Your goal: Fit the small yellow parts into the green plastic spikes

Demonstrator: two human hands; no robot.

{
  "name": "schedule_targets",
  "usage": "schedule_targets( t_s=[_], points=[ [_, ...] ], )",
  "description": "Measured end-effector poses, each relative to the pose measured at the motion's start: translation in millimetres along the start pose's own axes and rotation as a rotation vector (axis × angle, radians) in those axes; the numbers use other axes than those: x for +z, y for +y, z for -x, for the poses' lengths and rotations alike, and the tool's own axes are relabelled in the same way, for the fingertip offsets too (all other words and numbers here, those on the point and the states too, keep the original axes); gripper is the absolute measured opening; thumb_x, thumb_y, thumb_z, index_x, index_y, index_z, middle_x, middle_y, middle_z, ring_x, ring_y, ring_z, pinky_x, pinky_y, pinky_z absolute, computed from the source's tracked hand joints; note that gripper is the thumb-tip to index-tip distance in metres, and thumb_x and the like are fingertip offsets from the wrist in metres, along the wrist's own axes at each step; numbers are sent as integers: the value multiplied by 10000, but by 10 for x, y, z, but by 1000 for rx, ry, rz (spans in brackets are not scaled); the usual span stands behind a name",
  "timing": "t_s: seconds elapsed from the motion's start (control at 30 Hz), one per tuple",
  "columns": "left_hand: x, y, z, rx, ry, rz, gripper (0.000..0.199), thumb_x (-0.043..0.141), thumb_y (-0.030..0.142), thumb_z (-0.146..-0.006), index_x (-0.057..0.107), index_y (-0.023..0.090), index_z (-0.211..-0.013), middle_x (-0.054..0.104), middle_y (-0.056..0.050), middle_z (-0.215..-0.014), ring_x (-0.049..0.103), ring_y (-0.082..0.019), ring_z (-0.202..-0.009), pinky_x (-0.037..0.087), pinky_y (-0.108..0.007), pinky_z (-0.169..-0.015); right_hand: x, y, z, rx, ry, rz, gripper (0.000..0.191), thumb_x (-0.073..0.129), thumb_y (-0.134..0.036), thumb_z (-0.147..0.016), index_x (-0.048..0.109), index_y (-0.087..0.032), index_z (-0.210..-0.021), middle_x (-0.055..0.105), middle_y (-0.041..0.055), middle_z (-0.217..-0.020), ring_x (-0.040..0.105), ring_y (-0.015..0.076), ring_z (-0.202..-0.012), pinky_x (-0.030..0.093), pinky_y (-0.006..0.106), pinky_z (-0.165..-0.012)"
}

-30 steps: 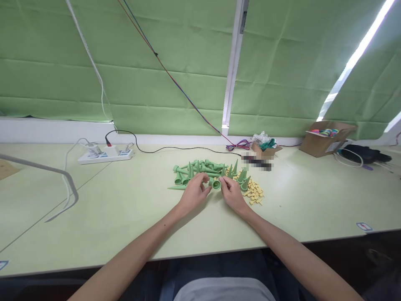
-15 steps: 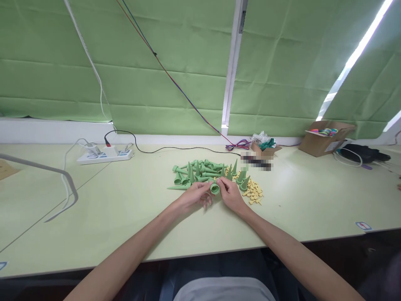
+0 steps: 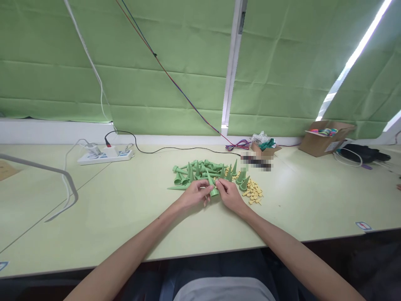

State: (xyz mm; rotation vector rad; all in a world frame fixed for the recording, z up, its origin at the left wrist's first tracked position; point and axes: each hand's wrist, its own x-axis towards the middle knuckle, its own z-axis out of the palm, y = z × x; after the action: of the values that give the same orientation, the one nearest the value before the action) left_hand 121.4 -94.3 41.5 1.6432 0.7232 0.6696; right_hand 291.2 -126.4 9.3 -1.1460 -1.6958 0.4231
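A green plastic cone-shaped spike [image 3: 214, 192] is between my hands, its point up and away from me and its wide round end toward me. My left hand [image 3: 196, 193] grips it from the left with thumb and fingers. My right hand [image 3: 229, 193] is closed in a pinch at its right side; whatever is between those fingertips is too small to make out. Just beyond my hands lies a pile of similar green spikes [image 3: 200, 167], with a few standing upright, such as the green spike [image 3: 244, 184] on the right. Small yellow plastic pieces [image 3: 253, 191] are heaped beside my right hand.
A white power strip [image 3: 106, 156] sits at the back left, with a black cable [image 3: 169, 148] running right. Toward the back right are a small open carton [image 3: 266, 151], a larger cardboard box [image 3: 322, 142] and a black bag [image 3: 360, 154]. A grey bent bar [image 3: 70, 184] crosses the left side.
The green spike has tilted between my hands: its open end faced me before, and now its pointed shaft shows, aimed upward. Both hands stay in nearly the same place.
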Motion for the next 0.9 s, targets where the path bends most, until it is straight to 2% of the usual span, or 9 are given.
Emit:
schedule_targets(
  t_s=[0.3,0.5,0.7,0.9],
  points=[
    [44,103,76,108,80,-243,347,557,494,-847,478,189,-701,501,22,-572,504,-119,-502,381,-228,-461,-3,0,0,5,-2,29,374,382,-381,-964,342,-207,-634,342,-43,-566,340,118,-533,251,263,-530],
    [56,52,58,264,184,-458,271,538,403,-864,511,185,-706,521,-6,-693,514,-135,-626,410,-233,-533,3,2,-6,18,-6,40,385,364,-398,-964,339,-207,-631,344,-39,-573,342,123,-543,260,264,-539],
    [33,24,56,367,180,-583,215,505,353,-892,526,184,-761,521,-28,-779,494,-146,-692,387,-228,-545,4,15,-13,23,-2,47,375,362,-383,-963,361,-204,-633,363,-37,-571,355,125,-546,266,263,-543],
    [31,5,60,384,150,-623,205,454,355,-927,547,186,-859,525,-53,-879,493,-158,-740,401,-236,-575,8,30,-15,34,-2,42,378,367,-379,-958,367,-202,-624,362,-38,-557,347,122,-532,261,263,-531]
  ],
)
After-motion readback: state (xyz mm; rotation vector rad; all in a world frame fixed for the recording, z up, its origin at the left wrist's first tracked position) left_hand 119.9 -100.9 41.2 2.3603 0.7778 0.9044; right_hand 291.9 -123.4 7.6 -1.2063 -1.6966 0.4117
